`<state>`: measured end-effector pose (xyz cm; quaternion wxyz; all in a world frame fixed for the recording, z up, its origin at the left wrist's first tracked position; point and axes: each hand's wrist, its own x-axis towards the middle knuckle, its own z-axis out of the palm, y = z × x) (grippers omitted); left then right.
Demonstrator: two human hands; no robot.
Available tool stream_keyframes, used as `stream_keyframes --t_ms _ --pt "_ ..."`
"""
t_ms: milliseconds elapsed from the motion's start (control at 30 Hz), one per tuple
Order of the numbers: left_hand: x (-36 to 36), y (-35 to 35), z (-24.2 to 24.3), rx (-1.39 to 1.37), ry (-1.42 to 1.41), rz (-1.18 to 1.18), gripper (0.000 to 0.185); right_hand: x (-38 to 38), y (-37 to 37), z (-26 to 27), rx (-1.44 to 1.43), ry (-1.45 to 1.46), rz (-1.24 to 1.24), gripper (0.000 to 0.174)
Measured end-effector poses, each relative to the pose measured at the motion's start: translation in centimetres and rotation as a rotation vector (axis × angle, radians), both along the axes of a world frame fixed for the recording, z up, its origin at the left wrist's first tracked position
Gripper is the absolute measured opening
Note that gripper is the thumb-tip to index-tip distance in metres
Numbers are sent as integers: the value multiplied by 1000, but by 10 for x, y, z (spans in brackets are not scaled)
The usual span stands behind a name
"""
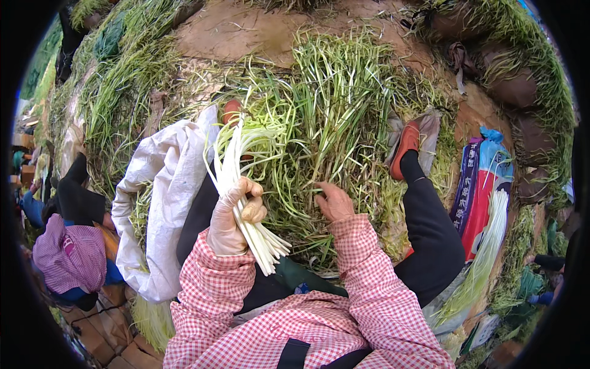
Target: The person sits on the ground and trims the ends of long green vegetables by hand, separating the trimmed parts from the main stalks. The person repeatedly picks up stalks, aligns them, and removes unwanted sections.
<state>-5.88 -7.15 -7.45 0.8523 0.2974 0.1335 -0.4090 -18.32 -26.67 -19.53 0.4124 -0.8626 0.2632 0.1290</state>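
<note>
My left hand (237, 214), in a pale thin glove, is closed around a bundle of white-stemmed leafy shoots (233, 166). Their pale stem ends stick out below my fist, and their yellow-green leaves droop at the top. My bare right hand (334, 201) is lowered at the near side of a heap of long green shoots (341, 101), its fingers bent and touching or just above the stalks. Whether a stalk lies between those fingertips cannot be told.
An open white woven sack (159, 184) with plant scraps stands at the left. On the right, pale shoots (484, 253) lie on a red, blue and purple sheet (477, 198). A co-worker in a checked garment (71, 253) sits at far left. Loose greens (129, 92) surround the work spot.
</note>
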Motion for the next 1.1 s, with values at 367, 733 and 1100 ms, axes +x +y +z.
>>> stream_keyframes --t_ms 367,733,1100 --pt "0 -4 3 21 7 5 18 67 -29 -66 2 237 -402 30" --pt "-15 -14 2 300 -111 -143 18 -19 51 89 824 -558 -347 14" --pt "-42 -32 -21 507 -294 -328 25 -34 68 82 247 -367 -199 25"
